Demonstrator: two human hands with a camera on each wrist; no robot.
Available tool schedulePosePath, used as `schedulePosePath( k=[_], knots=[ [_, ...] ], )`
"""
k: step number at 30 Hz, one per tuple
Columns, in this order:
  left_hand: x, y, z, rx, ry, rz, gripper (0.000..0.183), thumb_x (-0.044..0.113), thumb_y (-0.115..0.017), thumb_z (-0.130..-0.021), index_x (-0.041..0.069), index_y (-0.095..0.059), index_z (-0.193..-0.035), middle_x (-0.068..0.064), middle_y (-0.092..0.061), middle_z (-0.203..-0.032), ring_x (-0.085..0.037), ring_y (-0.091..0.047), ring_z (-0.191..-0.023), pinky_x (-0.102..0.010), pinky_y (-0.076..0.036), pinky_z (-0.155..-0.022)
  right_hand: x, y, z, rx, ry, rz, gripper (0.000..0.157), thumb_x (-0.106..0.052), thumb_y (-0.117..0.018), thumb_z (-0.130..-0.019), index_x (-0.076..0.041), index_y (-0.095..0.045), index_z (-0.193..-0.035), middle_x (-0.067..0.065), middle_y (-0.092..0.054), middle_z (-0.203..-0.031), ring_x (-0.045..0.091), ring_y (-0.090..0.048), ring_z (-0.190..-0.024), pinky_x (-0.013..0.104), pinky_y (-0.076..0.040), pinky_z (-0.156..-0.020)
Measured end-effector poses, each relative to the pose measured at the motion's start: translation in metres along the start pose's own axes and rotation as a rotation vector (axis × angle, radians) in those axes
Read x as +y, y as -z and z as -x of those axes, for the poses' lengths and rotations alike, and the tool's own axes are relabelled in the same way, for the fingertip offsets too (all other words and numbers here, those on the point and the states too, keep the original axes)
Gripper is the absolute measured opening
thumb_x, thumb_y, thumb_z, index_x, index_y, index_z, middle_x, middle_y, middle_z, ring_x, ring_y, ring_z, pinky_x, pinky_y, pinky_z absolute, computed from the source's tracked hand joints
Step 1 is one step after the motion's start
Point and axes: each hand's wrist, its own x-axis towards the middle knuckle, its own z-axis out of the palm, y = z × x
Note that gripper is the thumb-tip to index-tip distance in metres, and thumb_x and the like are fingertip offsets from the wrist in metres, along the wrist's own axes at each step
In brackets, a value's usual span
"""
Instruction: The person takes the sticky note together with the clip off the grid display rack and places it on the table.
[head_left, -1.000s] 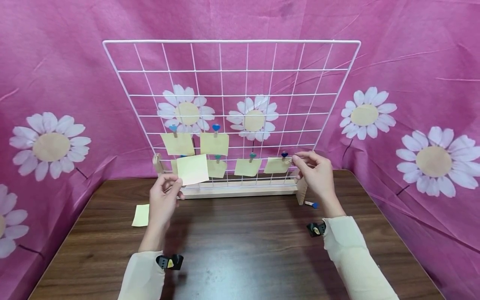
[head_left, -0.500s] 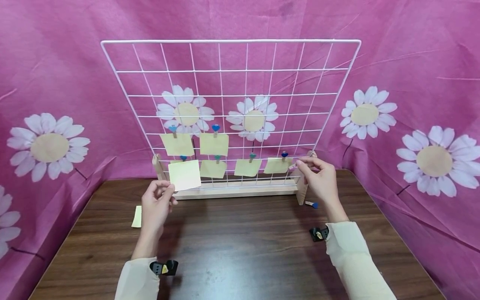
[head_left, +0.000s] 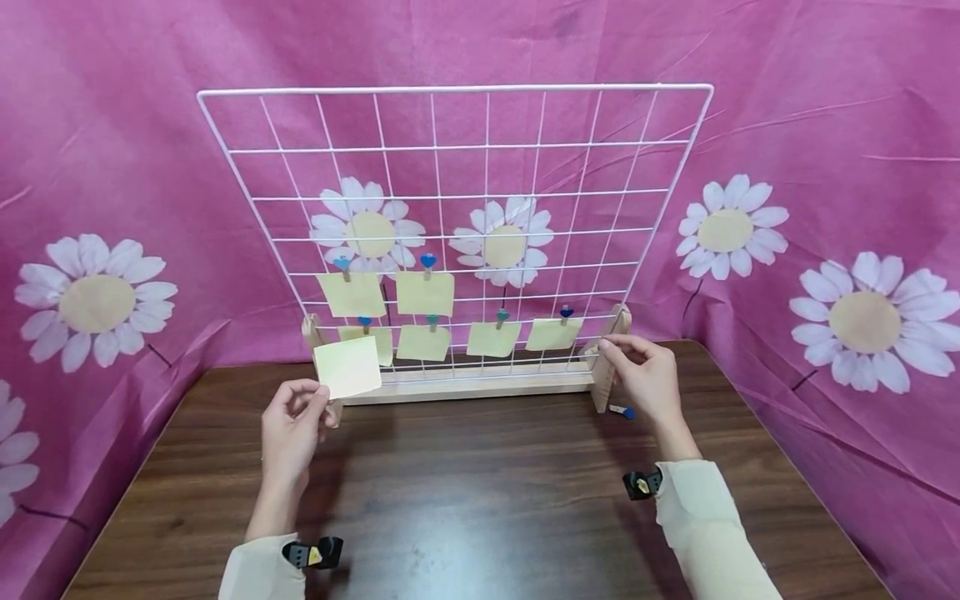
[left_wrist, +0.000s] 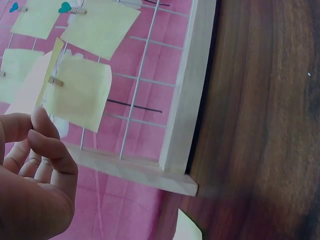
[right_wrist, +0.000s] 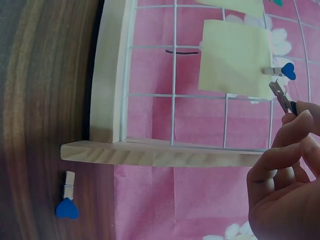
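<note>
1. The person's left hand (head_left: 291,429) is pinching a yellow sticky note (head_left: 348,367) by its lower left corner, thumb against forefinger.
2. That sticky note is standing out in front of the lower left part of the white wire grid (head_left: 455,88), partly covering one of the clipped notes (head_left: 492,340) in the lower row; from here I cannot tell how much of a gap is lying behind it.
3. The right hand (head_left: 647,379) is pinching a small clothespin (right_wrist: 281,96) by its dark tail end, near the right upright of the wooden stand (head_left: 465,387); its biting end is pointing away from the fingertips.
4. Two more notes (head_left: 425,293) are hanging above that row, each under a heart-topped clip.
5. A spare blue-heart clothespin (head_left: 622,412) is lying on the surface (head_left: 465,475) by the stand's right foot, and a loose note (left_wrist: 188,228) is showing beyond its left foot.
6. The sticky note is looking feather-light, flexible and easily creased, so a gentle corner or edge grip should be suiting it.
7. The clothespin is looking light but stiff and fiddly; its tail end is probably offering the best hold, for squeezing.
</note>
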Motion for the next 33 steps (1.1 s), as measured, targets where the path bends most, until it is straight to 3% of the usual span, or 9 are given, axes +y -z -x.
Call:
schedulePosePath(
  k=[3, 10, 17, 24, 33],
  knots=[
    [-0.003, 0.005, 0.000, 0.012, 0.003, -0.008, 0.007, 0.001, -0.064, -0.098, 0.001, -0.058, -0.102, 0.003, -0.063, -0.066, -0.007, -0.055, -0.049, -0.018, -0.036, -0.038, 0.009, 0.001, 0.001, -0.009, -0.012, -0.008, 0.020, 0.000, -0.070, -0.093, 0.016, -0.069, -0.105, -0.006, -0.059, -0.063, 0.009, -0.050, -0.046, 0.020, -0.044, -0.046],
    [-0.012, 0.013, 0.002, 0.005, 0.060, -0.008, 0.007, 0.000, -0.062, -0.098, 0.000, -0.058, -0.103, 0.005, -0.063, -0.070, -0.006, -0.055, -0.050, -0.017, -0.037, -0.041, 0.043, 0.003, 0.000, 0.033, -0.053, -0.042, 0.019, -0.008, -0.074, -0.093, 0.009, -0.073, -0.103, 0.003, -0.063, -0.067, 0.012, -0.052, -0.046, 0.020, -0.046, -0.046],
    [-0.021, 0.022, 0.003, 0.026, 0.112, -0.014, 0.007, 0.002, -0.063, -0.099, 0.002, -0.059, -0.105, 0.006, -0.063, -0.070, -0.008, -0.054, -0.048, -0.017, -0.038, -0.042, 0.057, 0.008, 0.006, 0.071, -0.125, 0.003, 0.021, -0.013, -0.075, -0.093, 0.005, -0.074, -0.104, 0.006, -0.065, -0.072, 0.010, -0.053, -0.045, 0.022, -0.048, -0.046],
    [-0.027, 0.032, 0.004, 0.031, 0.160, -0.015, 0.006, 0.006, -0.063, -0.100, 0.006, -0.058, -0.104, 0.006, -0.065, -0.073, -0.009, -0.053, -0.050, -0.018, -0.038, -0.043, 0.065, 0.010, 0.010, 0.081, -0.172, 0.011, 0.023, -0.014, -0.074, -0.094, 0.006, -0.073, -0.106, -0.006, -0.060, -0.066, 0.007, -0.053, -0.043, 0.020, -0.045, -0.043],
    [-0.033, 0.040, 0.005, 0.077, 0.160, -0.005, 0.007, 0.003, -0.064, -0.098, 0.008, -0.061, -0.095, 0.005, -0.065, -0.069, -0.007, -0.047, -0.046, -0.017, -0.036, -0.043, 0.075, 0.015, 0.014, 0.091, -0.200, 0.065, 0.024, -0.015, -0.075, -0.093, 0.005, -0.074, -0.107, -0.009, -0.058, -0.064, 0.011, -0.056, -0.044, 0.019, -0.041, -0.042]
  ],
)
